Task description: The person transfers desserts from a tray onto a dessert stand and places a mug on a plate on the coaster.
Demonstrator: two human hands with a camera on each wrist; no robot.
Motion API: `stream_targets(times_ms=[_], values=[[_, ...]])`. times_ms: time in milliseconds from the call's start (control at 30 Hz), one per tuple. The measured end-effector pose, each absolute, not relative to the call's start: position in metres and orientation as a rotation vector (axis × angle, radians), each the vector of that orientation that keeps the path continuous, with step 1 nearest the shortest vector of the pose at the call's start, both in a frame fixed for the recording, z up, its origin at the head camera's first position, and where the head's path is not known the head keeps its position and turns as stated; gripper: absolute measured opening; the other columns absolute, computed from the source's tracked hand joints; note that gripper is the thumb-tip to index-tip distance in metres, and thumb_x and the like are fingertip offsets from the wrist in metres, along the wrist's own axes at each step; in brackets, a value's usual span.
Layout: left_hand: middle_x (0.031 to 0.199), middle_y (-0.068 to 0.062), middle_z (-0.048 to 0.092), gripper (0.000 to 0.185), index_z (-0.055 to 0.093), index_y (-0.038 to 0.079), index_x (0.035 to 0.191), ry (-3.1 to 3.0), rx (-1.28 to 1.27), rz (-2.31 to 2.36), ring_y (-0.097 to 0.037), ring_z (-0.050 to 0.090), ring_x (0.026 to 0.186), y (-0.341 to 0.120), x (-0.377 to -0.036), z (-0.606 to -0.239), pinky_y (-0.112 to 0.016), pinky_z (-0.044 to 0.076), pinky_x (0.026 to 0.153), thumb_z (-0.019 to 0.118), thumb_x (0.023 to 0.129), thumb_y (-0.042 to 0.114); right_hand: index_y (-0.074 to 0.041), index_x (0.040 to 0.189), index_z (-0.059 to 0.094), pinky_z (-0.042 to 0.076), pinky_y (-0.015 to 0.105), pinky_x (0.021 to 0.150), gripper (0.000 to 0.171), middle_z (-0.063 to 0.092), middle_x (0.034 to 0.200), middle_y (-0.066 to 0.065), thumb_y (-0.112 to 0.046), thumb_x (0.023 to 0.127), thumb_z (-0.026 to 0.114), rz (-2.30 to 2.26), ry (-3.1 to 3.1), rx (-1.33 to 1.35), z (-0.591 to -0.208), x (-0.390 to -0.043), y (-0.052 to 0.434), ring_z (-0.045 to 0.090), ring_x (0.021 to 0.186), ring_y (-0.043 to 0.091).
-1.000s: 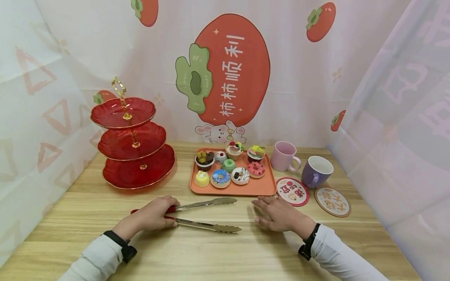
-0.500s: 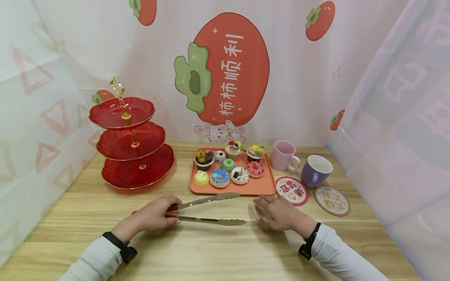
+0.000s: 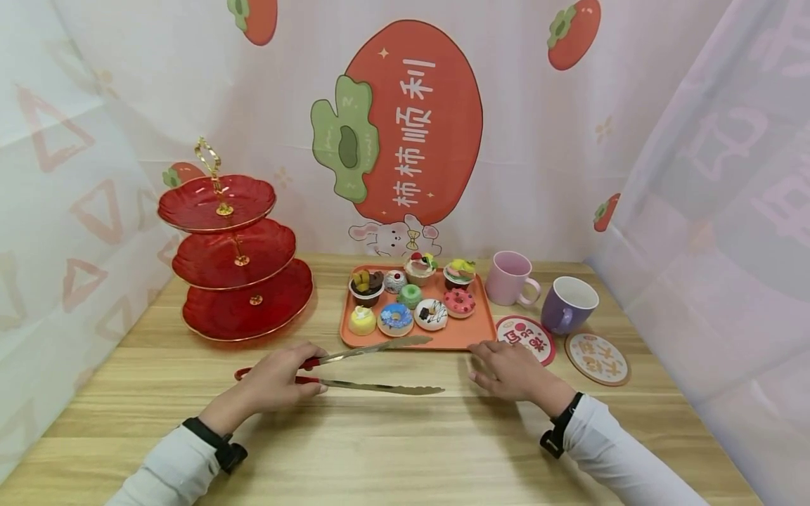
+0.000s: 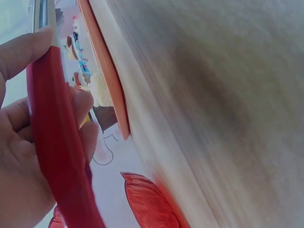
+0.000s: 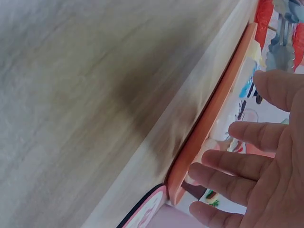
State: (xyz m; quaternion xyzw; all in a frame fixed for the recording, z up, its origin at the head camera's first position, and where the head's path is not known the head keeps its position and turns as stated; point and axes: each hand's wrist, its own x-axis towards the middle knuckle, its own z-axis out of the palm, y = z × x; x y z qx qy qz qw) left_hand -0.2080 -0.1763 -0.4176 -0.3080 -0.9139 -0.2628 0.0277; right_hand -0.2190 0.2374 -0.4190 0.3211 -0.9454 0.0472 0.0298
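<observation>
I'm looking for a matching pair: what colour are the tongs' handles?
Red, on metal tongs; the left wrist view shows the handle best.

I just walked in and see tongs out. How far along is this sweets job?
Barely begun. Done: the left hand grips the tongs, open, tips near the tray. In hand: the right hand rests open beside the tray. Left: all nine sweets sit on the tray; the stand holds none.

The left hand [image 4: 19, 156] gripped the red tong handle [image 4: 59, 147] (metal above it), near the orange tray [image 4: 105, 71] edge on the wooden table [image 4: 213, 104].
</observation>
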Motion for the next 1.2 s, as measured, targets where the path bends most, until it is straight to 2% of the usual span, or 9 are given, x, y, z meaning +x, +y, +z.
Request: stream_targets(times_ms=[267,433,733,1000,1200], values=[[0.085,0.003,0.057,0.039,0.063,0.009,0.103,-2.744,-0.889,-0.726,-0.014,0.053,0.076,-0.176,-0.209,-0.416,-0.031,0.044,0.066,0.079,0.072,0.028,-0.002,0.125,0.055,0.048,0.049,0.071,0.046,0.058,0.114,0.021,-0.032,0.09,0.059,0.168,-2.977,0.843,-0.422,-0.229,0.245,0.059,0.097,0.035],[0.084,0.005,0.058,0.041,0.064,0.009,0.103,-2.739,-0.857,-0.697,-0.012,0.053,0.075,-0.175,-0.209,-0.416,-0.029,0.044,0.064,0.079,0.072,0.031,-0.001,0.116,0.061,0.049,0.047,0.064,0.036,0.062,0.108,0.018,-0.023,0.088,0.06,0.184,-2.946,0.761,-0.422,-0.233,0.248,0.061,0.092,0.033],[0.082,0.004,0.057,0.04,0.065,0.008,0.103,-2.729,-0.833,-0.722,-0.01,0.05,0.069,-0.172,-0.208,-0.414,-0.025,0.043,0.059,0.079,0.073,0.03,0.0,0.104,0.066,0.049,0.043,0.062,0.023,0.065,0.094,0.013,-0.014,0.088,0.059,0.265,-2.939,0.617,-0.424,-0.245,0.247,0.063,0.08,0.028],[0.078,0.003,0.057,0.039,0.065,0.009,0.101,-2.687,-0.806,-0.721,-0.008,0.047,0.065,-0.172,-0.21,-0.414,-0.024,0.041,0.055,0.081,0.072,0.03,-0.003,0.102,0.068,0.048,0.048,0.064,0.021,0.066,0.093,0.011,-0.009,0.085,0.057,0.315,-2.984,0.394,-0.424,-0.256,0.246,0.063,0.082,0.033],[0.08,0.003,0.056,0.041,0.066,0.008,0.102,-2.68,-0.762,-0.714,-0.008,0.045,0.065,-0.173,-0.212,-0.416,-0.025,0.039,0.054,0.08,0.072,0.032,-0.001,0.095,0.065,0.046,0.048,0.061,0.014,0.063,0.08,0.013,-0.007,0.083,0.059,0.323,-2.993,0.382,-0.427,-0.262,0.247,0.061,0.072,0.033]])
